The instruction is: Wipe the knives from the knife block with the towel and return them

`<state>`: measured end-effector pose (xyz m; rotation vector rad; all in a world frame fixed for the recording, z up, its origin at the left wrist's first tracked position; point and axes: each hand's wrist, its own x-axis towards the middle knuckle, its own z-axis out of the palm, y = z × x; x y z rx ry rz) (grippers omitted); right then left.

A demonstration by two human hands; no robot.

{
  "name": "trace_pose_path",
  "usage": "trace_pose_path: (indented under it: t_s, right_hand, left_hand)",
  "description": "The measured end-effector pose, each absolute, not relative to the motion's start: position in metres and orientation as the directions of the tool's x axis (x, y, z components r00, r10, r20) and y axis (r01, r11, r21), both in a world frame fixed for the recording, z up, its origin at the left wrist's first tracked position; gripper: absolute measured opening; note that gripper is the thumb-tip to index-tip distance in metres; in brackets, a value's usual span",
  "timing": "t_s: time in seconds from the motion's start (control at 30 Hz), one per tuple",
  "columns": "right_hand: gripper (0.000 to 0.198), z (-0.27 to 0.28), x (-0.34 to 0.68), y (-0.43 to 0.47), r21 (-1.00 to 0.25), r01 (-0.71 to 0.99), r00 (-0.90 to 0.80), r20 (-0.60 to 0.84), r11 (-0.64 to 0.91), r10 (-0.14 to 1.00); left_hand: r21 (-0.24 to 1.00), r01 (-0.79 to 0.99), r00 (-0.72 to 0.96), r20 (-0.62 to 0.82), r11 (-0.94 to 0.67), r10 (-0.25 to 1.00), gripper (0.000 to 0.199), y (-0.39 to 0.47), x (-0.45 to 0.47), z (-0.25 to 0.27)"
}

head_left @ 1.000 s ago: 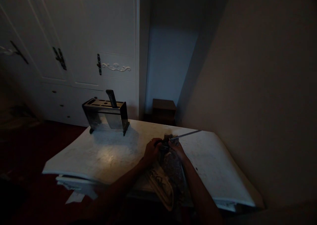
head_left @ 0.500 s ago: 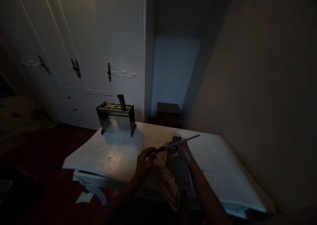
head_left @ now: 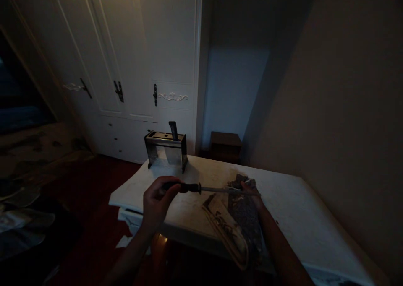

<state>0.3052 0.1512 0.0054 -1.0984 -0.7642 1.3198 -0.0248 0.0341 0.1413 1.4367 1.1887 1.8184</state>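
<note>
My left hand (head_left: 159, 202) is closed around the black handle of a honing steel (head_left: 217, 189). The rod points right, level above the table, and its far part reaches my right hand (head_left: 253, 193). That hand is closed on a grey-brown towel (head_left: 247, 223), whose upper end is bunched by the rod. The towel's patterned beige part hangs over the table's front edge. Beyond my left hand stands a metal knife block (head_left: 165, 149) with one black-handled knife (head_left: 173, 131) upright in a slot.
The white table (head_left: 201, 172) has a raised, curved front edge. Behind it are a white wardrobe (head_left: 170, 47) and a small brown cabinet (head_left: 226, 139). A wall (head_left: 340, 89) runs along the right. Pale cloth-like items (head_left: 22, 219) lie at the far left.
My left hand has drawn the honing steel leftward and up, so more rod shows between the handle and the towel. The view has swung left.
</note>
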Motion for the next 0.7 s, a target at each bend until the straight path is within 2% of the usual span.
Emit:
trace_pose_path:
  t_s: [0.27,0.43,0.53,0.7]
  right_hand:
    - [0.04,0.016,0.304,0.143,-0.923,-0.336,0.209,-0.266,-0.186,0.941]
    - [0.049,0.016,0.307,0.143,-0.904,-0.293,0.199,-0.378,-0.313,0.904]
    - [0.049,0.022,0.307,0.141,-0.912,-0.256,0.24,-0.382,-0.321,0.893]
    - [0.045,0.026,0.308,0.144,-0.926,-0.189,0.279,-0.369,-0.325,0.887]
  left_hand:
    - [0.837,0.016,-0.439,0.498,-0.548,0.748,0.034,0.057,-0.079,0.182]
    - [0.887,-0.033,-0.352,0.421,-0.46,0.836,0.043,0.07,-0.111,0.22]
    - [0.88,0.031,-0.316,0.458,-0.473,0.831,0.045,0.08,-0.134,0.244]
    - [0.804,0.152,-0.34,0.588,-0.574,0.734,0.042,0.104,-0.165,0.288]
